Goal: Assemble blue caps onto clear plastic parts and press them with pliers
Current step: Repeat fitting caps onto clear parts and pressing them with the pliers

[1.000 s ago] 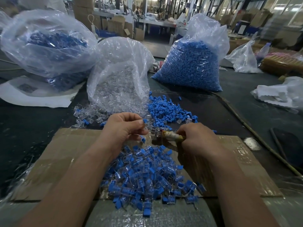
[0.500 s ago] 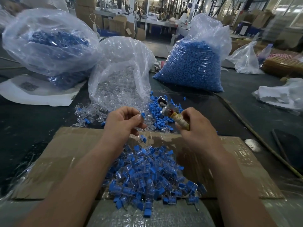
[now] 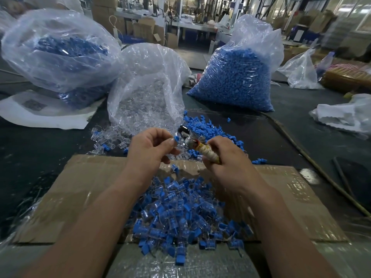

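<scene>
My left hand pinches a small blue cap on a clear part between thumb and fingertips. My right hand grips the tape-wrapped handle of the pliers, whose metal jaws point up and left, right beside the cap. Below both hands a heap of assembled blue-and-clear pieces lies on a taped cardboard sheet. Loose blue caps and loose clear parts are scattered on the dark table beyond the hands.
An open clear bag of clear parts stands behind the hands. A full bag of blue caps is at the back right, another bag with blue pieces at the back left. White plastic lies at the right edge.
My right hand has raised the pliers from lying low near the cardboard and brought the jaws up to the cap held in my left hand. Both hands have risen slightly.
</scene>
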The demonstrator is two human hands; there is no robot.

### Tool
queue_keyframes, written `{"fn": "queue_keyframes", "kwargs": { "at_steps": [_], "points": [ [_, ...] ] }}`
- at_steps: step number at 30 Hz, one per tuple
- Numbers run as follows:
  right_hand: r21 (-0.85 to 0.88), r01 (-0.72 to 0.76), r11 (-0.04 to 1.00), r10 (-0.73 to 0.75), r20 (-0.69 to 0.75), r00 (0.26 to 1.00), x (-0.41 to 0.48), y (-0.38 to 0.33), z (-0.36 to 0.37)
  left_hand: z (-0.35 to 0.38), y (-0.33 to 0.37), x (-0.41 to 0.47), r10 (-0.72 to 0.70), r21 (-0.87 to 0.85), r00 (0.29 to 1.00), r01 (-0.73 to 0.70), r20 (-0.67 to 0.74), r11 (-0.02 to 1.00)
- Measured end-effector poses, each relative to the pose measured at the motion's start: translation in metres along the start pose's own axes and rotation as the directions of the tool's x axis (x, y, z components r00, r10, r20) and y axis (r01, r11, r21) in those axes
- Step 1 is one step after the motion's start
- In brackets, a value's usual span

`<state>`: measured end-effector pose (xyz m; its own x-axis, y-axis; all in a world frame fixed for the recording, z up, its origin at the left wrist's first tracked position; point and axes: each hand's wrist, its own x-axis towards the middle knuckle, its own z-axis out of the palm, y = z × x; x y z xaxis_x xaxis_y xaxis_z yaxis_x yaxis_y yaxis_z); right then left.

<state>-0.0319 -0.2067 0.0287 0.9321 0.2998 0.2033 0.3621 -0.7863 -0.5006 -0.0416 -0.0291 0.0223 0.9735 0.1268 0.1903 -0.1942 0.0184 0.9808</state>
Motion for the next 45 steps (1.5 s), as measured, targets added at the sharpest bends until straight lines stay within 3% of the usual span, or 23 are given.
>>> {"fn": "queue_keyframes", "kwargs": {
  "at_steps": [18,28,45],
  "points": [
    [-0.075,-0.018,0.997,0.025,0.086,0.996,-0.0004,-0.0012,-0.0001,0.0024,0.0018,-0.0029,0.020,0.044,1.000,-0.020,0.012,0.999],
    [-0.077,-0.037,0.996,0.045,0.106,0.993,-0.0001,-0.0062,0.0020,0.0026,0.0003,-0.0052,0.076,0.156,0.997,-0.073,-0.015,0.985],
    [-0.087,-0.041,0.995,0.046,0.056,0.997,0.0009,-0.0039,0.0054,0.0004,0.0003,-0.0031,0.061,0.190,0.997,-0.051,-0.044,0.980]
  ]
}}
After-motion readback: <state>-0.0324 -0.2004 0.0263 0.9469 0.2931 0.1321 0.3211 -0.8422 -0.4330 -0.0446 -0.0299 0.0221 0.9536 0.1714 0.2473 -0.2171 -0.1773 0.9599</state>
